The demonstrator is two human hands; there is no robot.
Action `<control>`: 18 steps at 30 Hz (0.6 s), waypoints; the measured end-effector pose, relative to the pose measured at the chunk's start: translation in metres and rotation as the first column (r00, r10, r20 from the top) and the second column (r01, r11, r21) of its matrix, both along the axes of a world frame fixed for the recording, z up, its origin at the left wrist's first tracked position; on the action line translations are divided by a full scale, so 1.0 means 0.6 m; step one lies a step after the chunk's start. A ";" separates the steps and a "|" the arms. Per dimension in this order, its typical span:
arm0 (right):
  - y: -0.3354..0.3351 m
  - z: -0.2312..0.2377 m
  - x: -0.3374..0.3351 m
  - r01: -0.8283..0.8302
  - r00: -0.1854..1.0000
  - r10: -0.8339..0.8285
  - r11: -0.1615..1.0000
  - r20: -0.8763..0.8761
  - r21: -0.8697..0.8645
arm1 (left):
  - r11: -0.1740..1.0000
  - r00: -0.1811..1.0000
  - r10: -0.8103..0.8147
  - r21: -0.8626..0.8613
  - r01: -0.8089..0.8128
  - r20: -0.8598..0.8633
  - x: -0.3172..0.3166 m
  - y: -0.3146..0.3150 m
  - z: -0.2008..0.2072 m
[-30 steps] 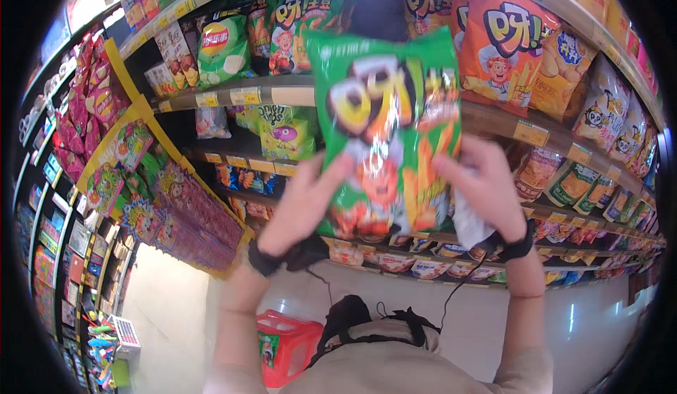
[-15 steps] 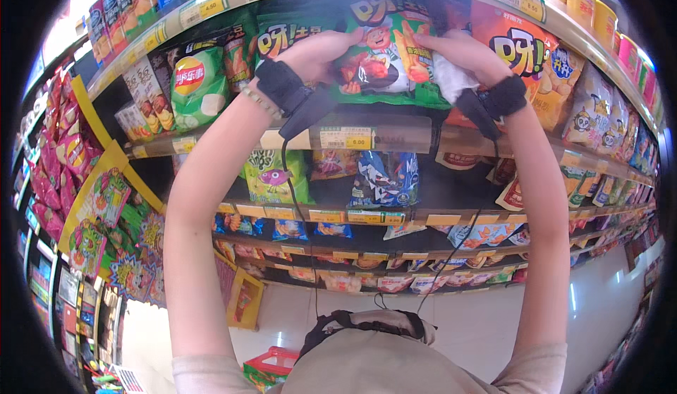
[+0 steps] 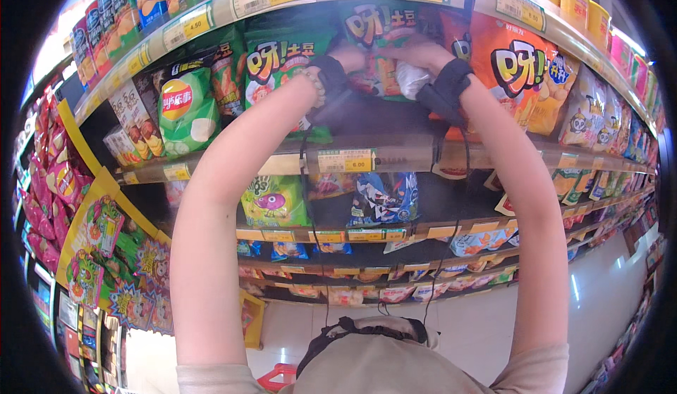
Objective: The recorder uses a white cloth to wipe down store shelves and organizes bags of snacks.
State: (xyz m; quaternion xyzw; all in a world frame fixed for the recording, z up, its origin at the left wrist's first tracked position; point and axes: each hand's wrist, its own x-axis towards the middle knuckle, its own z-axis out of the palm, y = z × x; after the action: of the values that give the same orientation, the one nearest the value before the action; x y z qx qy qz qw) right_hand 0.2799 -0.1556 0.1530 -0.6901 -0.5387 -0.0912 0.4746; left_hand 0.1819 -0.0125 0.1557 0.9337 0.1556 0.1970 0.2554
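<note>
Both my arms reach up to a high shelf of snack bags. My left hand [image 3: 350, 57] and my right hand [image 3: 421, 54] grip a green and orange snack bag [image 3: 381, 63] between them, pressed in among other bags on the shelf. Black straps wrap both wrists. A green chip bag [image 3: 276, 66] stands just left of my left hand, and a large orange snack bag [image 3: 513, 70] just right of my right hand. My fingers are partly hidden behind the bag.
A shelf rail with price tags [image 3: 352, 160] runs under my forearms. Lower shelves hold more snack bags [image 3: 273, 200]. A yellow-framed side rack of packets [image 3: 99, 239] stands at left. Yellow tubs [image 3: 575, 3] sit on the top shelf. A red basket [image 3: 275, 378] rests on the pale floor.
My hands have lifted the green and orange bag from chest height up to the high shelf and pushed it deeper among the other bags.
</note>
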 end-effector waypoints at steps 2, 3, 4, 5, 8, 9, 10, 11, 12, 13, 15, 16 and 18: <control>0.020 0.000 0.036 -0.002 1.000 0.003 0.983 0.006 -0.181 | 0.986 0.999 -0.047 0.162 0.045 0.006 0.017 0.017 0.003; 0.031 -0.004 0.041 -0.010 1.000 0.009 0.961 -0.004 -0.276 | 0.980 0.998 -0.061 0.191 0.062 -0.008 0.022 0.020 -0.001; 0.035 -0.001 0.029 -0.021 1.000 0.019 0.931 -0.010 -0.366 | 0.972 0.997 -0.073 0.222 0.076 -0.020 0.014 0.012 0.003; 0.040 -0.001 0.016 0.088 0.995 -0.059 0.913 0.085 -0.398 | 0.998 0.999 0.020 0.062 -0.022 0.026 0.007 0.004 0.003; 0.044 -0.006 0.016 0.218 0.954 -0.130 0.920 0.269 -0.327 | 0.986 1.000 0.027 -0.162 -0.027 -0.001 -0.005 -0.011 0.017; 0.051 -0.006 0.013 0.209 0.928 -0.120 0.951 0.352 -0.228 | 0.974 0.997 -0.051 -0.222 0.039 -0.052 -0.009 -0.002 0.018; 0.055 -0.005 0.011 0.204 0.929 -0.114 0.952 0.353 -0.229 | 0.974 0.998 -0.045 -0.224 0.033 -0.051 -0.008 0.007 0.014; 0.057 -0.006 0.010 0.213 0.919 -0.138 0.962 0.370 -0.172 | 0.969 0.988 -0.154 -0.197 0.152 0.003 -0.004 0.016 0.005; 0.057 -0.010 0.012 0.227 0.909 -0.166 0.967 0.382 -0.119 | 0.947 0.962 -0.268 -0.169 0.273 0.051 0.000 0.020 -0.002; 0.057 -0.007 0.015 0.228 0.909 -0.165 0.965 0.381 -0.125 | 0.946 0.962 -0.269 -0.175 0.274 0.051 0.011 0.021 -0.004; 0.057 0.002 0.017 0.258 0.901 -0.148 0.938 0.407 -0.230 | 0.993 0.998 -0.030 0.116 0.035 -0.052 0.035 0.013 -0.006; 0.057 0.006 0.015 0.265 0.899 -0.138 0.927 0.415 -0.266 | 0.993 0.998 -0.027 0.110 0.032 -0.054 0.041 0.011 -0.006; 0.048 0.013 0.014 0.308 0.911 -0.157 0.872 0.381 -0.379 | 0.975 0.990 0.116 0.200 -0.098 -0.078 0.057 0.007 -0.005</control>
State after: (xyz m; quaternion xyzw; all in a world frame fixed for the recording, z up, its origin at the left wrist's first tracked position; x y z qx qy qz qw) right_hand 0.2884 -0.1267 0.1609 -0.8121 -0.5303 -0.1442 0.1959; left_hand 0.2160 -0.0083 0.1528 0.9523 0.1970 0.1827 0.1444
